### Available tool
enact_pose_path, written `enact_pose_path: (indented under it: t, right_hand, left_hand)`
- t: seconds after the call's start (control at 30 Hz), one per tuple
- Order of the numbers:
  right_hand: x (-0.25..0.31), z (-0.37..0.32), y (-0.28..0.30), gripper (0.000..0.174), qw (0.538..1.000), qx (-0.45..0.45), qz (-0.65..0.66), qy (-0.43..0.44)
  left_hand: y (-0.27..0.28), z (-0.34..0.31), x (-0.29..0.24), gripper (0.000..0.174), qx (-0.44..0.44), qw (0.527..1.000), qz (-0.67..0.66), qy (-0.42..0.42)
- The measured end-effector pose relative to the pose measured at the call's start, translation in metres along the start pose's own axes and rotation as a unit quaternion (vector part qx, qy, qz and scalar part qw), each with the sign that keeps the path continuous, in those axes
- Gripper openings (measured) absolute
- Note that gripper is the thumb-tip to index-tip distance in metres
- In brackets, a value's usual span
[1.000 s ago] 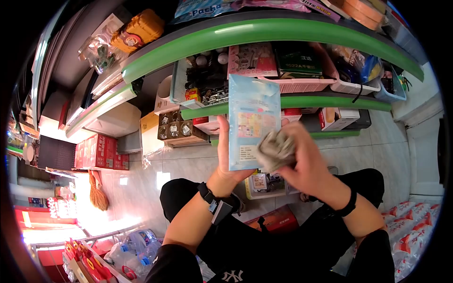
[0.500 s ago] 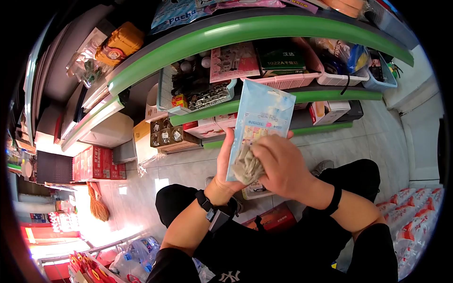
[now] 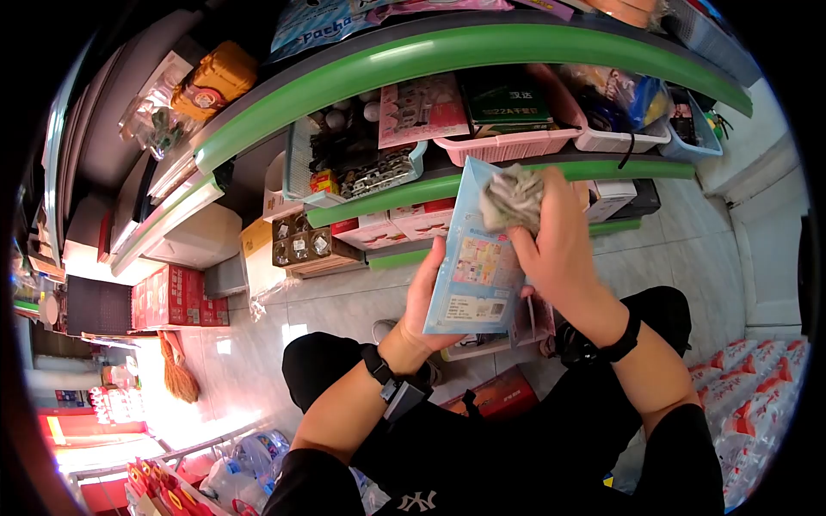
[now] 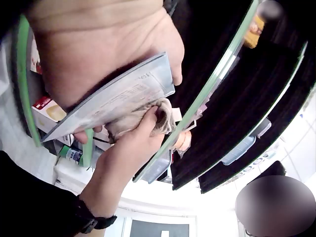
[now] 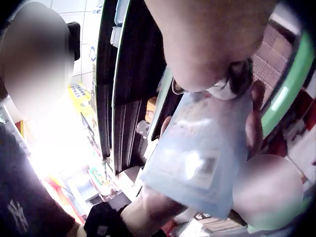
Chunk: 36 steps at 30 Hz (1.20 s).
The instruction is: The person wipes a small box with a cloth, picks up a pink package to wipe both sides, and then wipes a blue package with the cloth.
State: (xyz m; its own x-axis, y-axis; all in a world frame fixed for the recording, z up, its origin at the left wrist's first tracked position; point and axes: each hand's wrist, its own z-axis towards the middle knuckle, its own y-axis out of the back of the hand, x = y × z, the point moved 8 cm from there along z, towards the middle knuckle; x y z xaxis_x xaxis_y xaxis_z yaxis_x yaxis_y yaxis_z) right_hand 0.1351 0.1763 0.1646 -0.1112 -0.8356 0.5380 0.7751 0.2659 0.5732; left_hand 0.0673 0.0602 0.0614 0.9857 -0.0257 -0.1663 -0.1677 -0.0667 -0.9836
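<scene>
A flat light-blue packet [image 3: 460, 297] with printed pictures and a barcode tilts up in front of the person. My left hand [image 3: 420, 301] grips it from behind, thumb along its left edge and fingertips showing past the right edge. Bunched in my right hand [image 3: 557, 249] is a grey-beige cloth [image 3: 509, 199], pressed to the packet's upper part. The left wrist view shows the cloth [image 4: 133, 121] against the packet's printed face [image 4: 123, 94]. In the right wrist view the packet's lower end [image 5: 192, 158] shows, while the right hand [image 5: 210, 49] covers most of the cloth.
Ahead stand green-edged shelves [image 3: 430, 52]. A blue basket [image 3: 413, 168] and a pink basket [image 3: 503, 150] hold goods there. Below the hands lies a red box [image 3: 499, 396] on the tiled floor [image 3: 344, 301]. Wrapped bottles [image 3: 757, 396] stand at right, a broom [image 3: 178, 370] at left.
The right hand's cloth has moved from the packet's lower part up to its top. The left hand keeps its grip; the packet has shifted slightly right and tilted.
</scene>
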Motion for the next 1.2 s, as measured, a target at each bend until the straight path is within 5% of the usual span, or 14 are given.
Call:
enact_pose_path:
  t: [0.17, 0.33, 0.47, 0.57, 0.63, 0.7, 0.77, 0.8, 0.97, 1.2]
  right_hand:
    - [0.042, -0.035, -0.028, 0.052, 0.992, 0.083, 0.031, 0.094]
    - [0.080, -0.065, -0.052, 0.060, 0.963, 0.195, 0.112, 0.150]
    - [0.081, -0.057, -0.047, 0.057, 0.966, 0.176, 0.110, 0.154]
    - [0.074, -0.050, -0.041, 0.056, 0.972, 0.161, 0.095, 0.144]
    - [0.063, -0.040, -0.032, 0.053, 0.980, 0.129, 0.080, 0.127]
    - [0.042, -0.027, -0.022, 0.052, 0.989, 0.093, 0.076, 0.082]
    - [0.017, -0.011, -0.014, 0.049, 0.995, 0.045, 0.078, 0.045]
    - [0.011, -0.003, -0.009, 0.048, 0.997, 0.027, 0.055, 0.041]
    - [0.001, 0.008, 0.006, 0.043, 0.999, -0.025, 0.042, 0.005]
    - [0.034, -0.020, -0.026, 0.046, 0.984, 0.135, 0.107, 0.051]
  left_hand:
    - [0.013, 0.001, -0.011, 0.082, -0.021, 0.997, -0.056, -0.039]
    - [-0.017, 0.004, -0.007, 0.077, -0.022, 0.996, 0.089, -0.020]
    - [-0.013, 0.007, -0.002, 0.074, -0.040, 0.997, 0.051, -0.030]
    - [-0.004, 0.004, -0.005, 0.070, -0.015, 0.989, 0.146, -0.018]
    - [0.027, -0.014, -0.002, 0.067, -0.224, 0.950, 0.219, -0.009]
    - [0.039, -0.017, 0.006, 0.062, -0.222, 0.955, 0.196, 0.013]
    - [0.040, -0.008, 0.019, 0.056, -0.008, 0.996, 0.073, 0.047]
    - [0.023, -0.006, 0.016, 0.056, -0.139, 0.970, 0.199, 0.009]
    - [0.022, 0.002, 0.024, 0.061, -0.123, 0.979, 0.158, 0.034]
    - [0.038, -0.003, 0.016, 0.069, -0.133, 0.983, 0.130, 0.000]
